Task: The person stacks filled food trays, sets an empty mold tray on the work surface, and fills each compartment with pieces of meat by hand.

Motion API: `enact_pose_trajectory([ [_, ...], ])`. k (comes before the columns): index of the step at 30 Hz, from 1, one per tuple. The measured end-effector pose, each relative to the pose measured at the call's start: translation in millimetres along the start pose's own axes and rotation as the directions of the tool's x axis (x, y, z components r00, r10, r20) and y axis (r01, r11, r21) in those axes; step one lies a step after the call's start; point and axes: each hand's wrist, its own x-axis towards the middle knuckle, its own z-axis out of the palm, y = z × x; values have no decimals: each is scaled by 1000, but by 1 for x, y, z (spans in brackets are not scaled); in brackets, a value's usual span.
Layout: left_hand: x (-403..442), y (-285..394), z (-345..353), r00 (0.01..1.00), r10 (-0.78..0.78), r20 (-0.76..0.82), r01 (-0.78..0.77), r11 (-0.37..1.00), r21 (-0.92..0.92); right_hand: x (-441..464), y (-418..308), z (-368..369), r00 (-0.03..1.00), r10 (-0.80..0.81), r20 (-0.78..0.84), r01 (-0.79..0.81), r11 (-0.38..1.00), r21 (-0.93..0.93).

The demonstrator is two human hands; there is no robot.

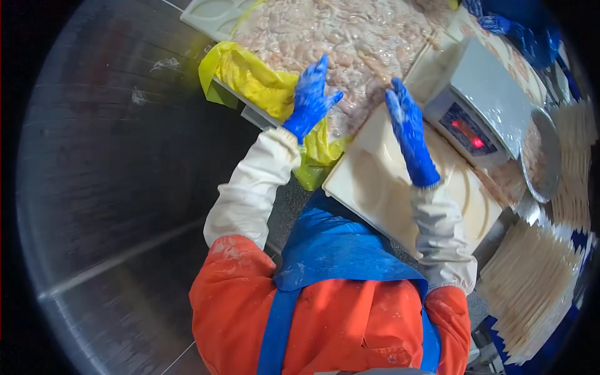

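My left hand (311,99), in a blue glove, is over the near edge of a large heap of pale raw meat (356,44). Its fingers are spread with nothing held, and a yellow plastic liner (269,84) lies beside and under the wrist. My right hand (412,134), gloved too, hovers above a cream plastic board (369,169). Those fingers stretch out flat, away from my body, and the hand is without any object. I cannot tell whether the left fingertips touch the meat.
A digital scale (475,100) with a lit red display stands right of my right hand. Beyond it sits a metal bowl (540,153) with meat. Stacks of thin pale trays (531,287) are at the right. A large dark metal surface (112,187) fills the left.
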Motion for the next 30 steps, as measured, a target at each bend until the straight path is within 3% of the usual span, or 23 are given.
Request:
enact_pose_trajectory([
  [2, 31, -13, 9, 999, 39, 5, -39, 999, 21, 34, 17, 21, 1000, 26, -16, -27, 1000, -14],
  [4, 53, -20, 20, 980, 35, 198, -22, 997, -68, 54, 25, 31, 997, 79, -3, -79, 997, 20],
  [7, 66, -6, 40, 955, 46, 292, 0, 988, -155, 74, 14, 38, 988, 151, 15, -151, 982, 111],
  [8, 66, 2, 45, 957, -46, 286, 102, 978, -182, 84, 17, 42, 967, 242, 85, -256, 932, 256],
  [10, 66, -1, 72, 952, -165, 258, 286, 777, -561, 93, 6, 56, 928, 327, 177, -367, 730, 577],
  [11, 62, 4, 81, 949, -198, 245, 307, 757, -577, 85, -3, 63, 939, 312, 144, -335, 735, 589],
  [12, 59, 18, 74, 975, -186, 120, 221, 784, -580, 84, -7, 66, 950, 293, 107, -296, 744, 599],
  [13, 55, 35, 65, 985, -171, -2, 139, 807, -574, 88, 18, 79, 938, 341, -55, -253, 788, 561],
  [14, 61, 55, 40, 995, -35, -97, -9, 909, -417, 87, 10, 77, 936, 348, -58, -258, 788, 559],
  [16, 68, 74, 36, 968, -205, -148, 17, 637, -771, 70, -44, 65, 963, 270, 9, -195, 670, 716],
  [17, 74, 103, 8, 937, -349, 14, 111, 260, -959, 66, -70, 55, 975, 212, -65, -143, 825, 547],
  [20, 82, 142, -35, 953, -303, 2, 21, 59, -998, 50, -145, 28, 985, 160, -64, -60, 666, 744],
  [22, 73, 160, -44, 971, -164, -173, -41, 598, -801, 28, -160, 9, 972, 204, -115, -49, 656, 753],
  [23, 63, 176, -45, 973, -110, -201, -82, 650, -755, 16, -165, -5, 975, 177, -133, -36, 722, 691],
  [25, 37, 206, -38, 986, -142, 84, 106, 152, -983, -23, -160, -29, 958, 210, -195, -41, 774, 632],
  [26, 15, 227, -22, 967, -183, 178, 161, -106, -981, -44, -155, -37, 928, 276, -252, -28, 725, 689],
  [27, 4, 238, -19, 928, -86, 363, 321, -312, -894, -66, -143, -50, 911, 266, -315, 5, 756, 654],
  [28, -8, 243, -13, 988, 60, 145, 130, 207, -970, -88, -127, -64, 891, 253, -378, 35, 789, 613],
  [29, -23, 244, -4, 955, 297, 12, -182, 617, -766, -109, -112, -76, 855, 279, -436, 10, 833, 553],
  [30, -35, 238, 12, 930, 356, 95, -144, 589, -795, -128, -83, -94, 884, 231, -406, -92, 938, 333],
])
